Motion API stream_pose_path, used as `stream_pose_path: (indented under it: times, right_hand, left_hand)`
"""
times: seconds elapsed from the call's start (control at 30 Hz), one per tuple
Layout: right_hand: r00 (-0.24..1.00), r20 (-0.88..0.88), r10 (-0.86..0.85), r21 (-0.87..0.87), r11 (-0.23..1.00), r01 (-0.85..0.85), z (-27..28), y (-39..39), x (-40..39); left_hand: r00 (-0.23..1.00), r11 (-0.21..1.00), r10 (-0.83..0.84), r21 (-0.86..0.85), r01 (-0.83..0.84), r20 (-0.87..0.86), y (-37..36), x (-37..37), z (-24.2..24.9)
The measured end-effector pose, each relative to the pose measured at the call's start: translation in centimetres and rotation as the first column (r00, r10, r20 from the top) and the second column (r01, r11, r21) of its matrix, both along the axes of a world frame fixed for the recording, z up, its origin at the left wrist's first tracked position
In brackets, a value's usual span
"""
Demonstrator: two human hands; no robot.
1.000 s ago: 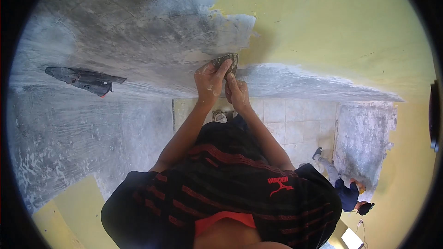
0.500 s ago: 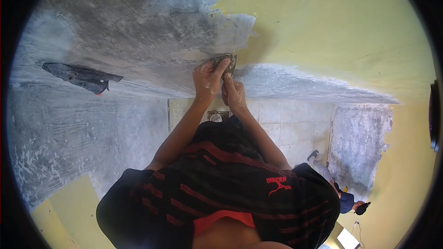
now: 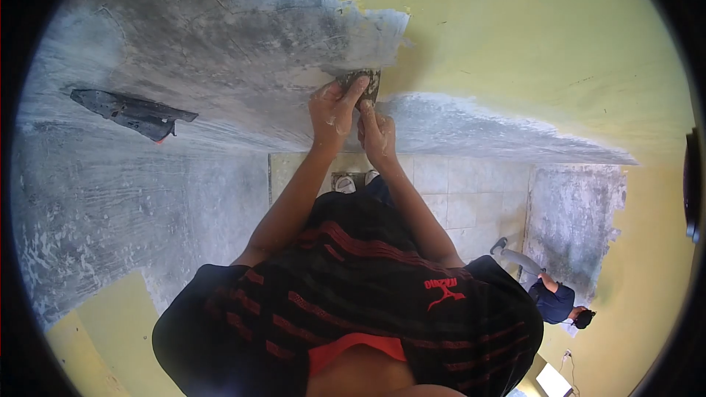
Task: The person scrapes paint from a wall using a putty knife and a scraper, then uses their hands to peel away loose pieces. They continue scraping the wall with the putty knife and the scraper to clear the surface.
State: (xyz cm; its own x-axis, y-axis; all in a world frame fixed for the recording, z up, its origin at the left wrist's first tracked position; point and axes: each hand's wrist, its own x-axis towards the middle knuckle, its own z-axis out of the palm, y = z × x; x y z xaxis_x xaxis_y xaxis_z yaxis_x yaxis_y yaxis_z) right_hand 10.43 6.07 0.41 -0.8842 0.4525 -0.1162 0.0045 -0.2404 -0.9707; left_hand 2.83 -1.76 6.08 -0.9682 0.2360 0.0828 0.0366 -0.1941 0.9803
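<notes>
A dark, putty-flecked scraper has its wide edge against the wall, beside the border between grey bare plaster and yellow paint. My left hand is closed on it, the thumb lying along its face. Just below, my right hand grips its lower end with fingers curled and thumb pressed up. Pale dust or putty marks both hands. Around the blade, the scraped plaster spreads to the left and the yellow paint to the right.
A dark, torn-looking flat piece juts from the wall at left. Light floor tiles and my shoes show below. Another person stands near the patchy wall at lower right. A white object and a cord are close to that corner.
Both hands and the scraper have moved slightly up in the view, along the wall. The other person's posture has changed, with an arm now bent at their side.
</notes>
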Motion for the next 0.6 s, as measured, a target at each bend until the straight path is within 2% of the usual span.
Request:
stream_pose_path:
  times: [0.07, 0.17, 0.23, 0.33, 0.47, 0.53, 0.6]
  right_hand:
    - [1.0, 0.027, 0.004, 0.085, 0.996, -0.006, -3.1, 0.4, 0.1]
    - [0.999, 0.036, -0.02, 0.077, 0.997, 0.018, -2.4, 0.0, 0.0]
    - [0.999, 0.037, -0.022, 0.073, 0.997, 0.02, -1.3, 0.2, -0.5]
    - [0.998, 0.041, -0.048, 0.053, 0.998, 0.045, -0.2, -0.1, -0.6]
    - [0.999, 0.024, -0.046, 0.079, 0.996, 0.044, -2.3, -0.5, -0.1]
    - [0.999, 0.016, -0.042, 0.075, 0.996, 0.041, -3.5, -0.1, -0.2]
    - [0.999, 0.031, -0.019, 0.042, 0.999, 0.018, -4.2, 0.0, 0.0]
  left_hand:
    - [0.999, 0.999, -0.005, 0.04, 0.004, 0.047, 0.0, -0.1, -1.9]
    - [0.997, 0.998, -0.05, -0.03, 0.052, 0.066, -0.3, -0.4, -2.7]
    - [0.997, 0.997, -0.055, 0.061, 0.052, 0.05, 0.0, -0.7, -1.2]
    - [0.996, 0.996, -0.063, 0.069, 0.059, 0.057, 0.0, -0.8, 0.3]
    - [0.997, 0.997, -0.065, 0.052, 0.063, 0.049, -0.3, -0.6, -2.2]
    - [0.996, 0.983, -0.076, -0.164, 0.084, 0.054, -0.4, -1.1, -3.4]
    - [0.994, 0.997, -0.075, 0.033, 0.072, 0.076, 0.0, -0.9, -4.1]
